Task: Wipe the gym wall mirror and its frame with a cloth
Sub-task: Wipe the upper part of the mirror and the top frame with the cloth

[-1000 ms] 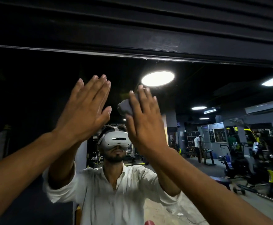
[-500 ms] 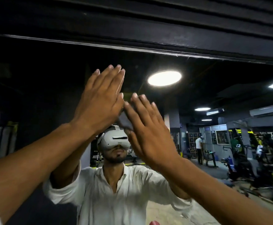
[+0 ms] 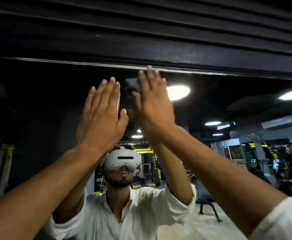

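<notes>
While both your arms stretched up at the mirror (image 3: 37, 101), your right hand (image 3: 153, 104) pressed the dark cloth (image 3: 133, 84) against the glass, fingers straight and together, fingertips reaching the black frame (image 3: 193, 54) along the top edge. Your left hand (image 3: 101, 115) stood flat and empty just beside it, fingers straight, slightly lower. A round ceiling light (image 3: 180, 92) showed reflected beside your right hand

left grip (image 3: 100, 116) raised, fingers straight | right grip (image 3: 153, 104) higher, flat
</notes>
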{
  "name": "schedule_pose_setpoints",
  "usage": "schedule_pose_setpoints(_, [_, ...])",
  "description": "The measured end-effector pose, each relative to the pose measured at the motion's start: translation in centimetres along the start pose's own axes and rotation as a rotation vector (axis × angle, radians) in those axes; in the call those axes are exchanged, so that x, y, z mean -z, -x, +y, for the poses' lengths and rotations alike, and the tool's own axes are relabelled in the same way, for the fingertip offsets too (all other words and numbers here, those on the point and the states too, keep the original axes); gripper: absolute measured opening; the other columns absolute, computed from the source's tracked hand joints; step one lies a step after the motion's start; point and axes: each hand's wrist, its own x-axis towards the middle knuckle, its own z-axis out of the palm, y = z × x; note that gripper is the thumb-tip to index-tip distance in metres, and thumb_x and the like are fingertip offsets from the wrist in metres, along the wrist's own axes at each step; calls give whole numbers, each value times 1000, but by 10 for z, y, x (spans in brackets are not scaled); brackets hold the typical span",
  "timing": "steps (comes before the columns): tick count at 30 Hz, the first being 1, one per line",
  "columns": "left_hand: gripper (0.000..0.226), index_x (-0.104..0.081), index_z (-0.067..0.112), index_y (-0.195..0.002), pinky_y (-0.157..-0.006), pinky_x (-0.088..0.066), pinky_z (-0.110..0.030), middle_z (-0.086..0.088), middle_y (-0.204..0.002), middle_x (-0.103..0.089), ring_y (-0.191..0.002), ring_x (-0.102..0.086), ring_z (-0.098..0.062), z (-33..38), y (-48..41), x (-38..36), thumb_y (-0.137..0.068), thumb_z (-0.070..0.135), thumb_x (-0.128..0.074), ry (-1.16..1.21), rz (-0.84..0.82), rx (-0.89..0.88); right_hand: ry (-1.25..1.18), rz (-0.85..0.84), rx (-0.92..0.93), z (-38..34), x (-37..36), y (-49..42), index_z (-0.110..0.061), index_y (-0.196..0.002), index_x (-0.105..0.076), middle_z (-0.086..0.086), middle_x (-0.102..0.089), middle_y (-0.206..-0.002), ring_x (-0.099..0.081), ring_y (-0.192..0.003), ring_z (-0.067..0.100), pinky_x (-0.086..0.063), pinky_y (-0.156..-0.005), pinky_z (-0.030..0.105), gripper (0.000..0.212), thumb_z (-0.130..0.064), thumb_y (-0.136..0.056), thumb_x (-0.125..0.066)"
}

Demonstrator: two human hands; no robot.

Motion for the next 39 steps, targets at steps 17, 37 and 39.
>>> schedule_pose_setpoints(17, [78,-20,3,-168,-133,-11,-53,-17,-176,-16,-164,-13,-30,23,24,-5,-103,45,-27,-88,-75,-183,3,-137,-56,63,42,133,-12,-168,-11,5,4,-176,9,-163,17,3,-132,39,67,-46,-111,-19])
schedule_pose_setpoints(37, [75,-22,7,-168,-133,-7,-49,-15,-176,-18,-164,-13,-30,-26,31,21,-104,45,-24,-91,-132,-217,-3,-139,52,48,28,125,-12,-166,-23,9,-11,-176,-2,-163,20,-7,-132,48,64,-43,-110,-26])
schedule_pose_setpoints(39, [78,-13,9,-170,-134,-5,-51,-12,-178,-8,-166,-3,-26,-58,29,32,-105,52,-16,-137,-145,-120,-29,-25,-144,50,28,80,-11,-166,-25,10,-13,-175,-4,-163,21,-7,-132,48,67,-46,-109,-22])
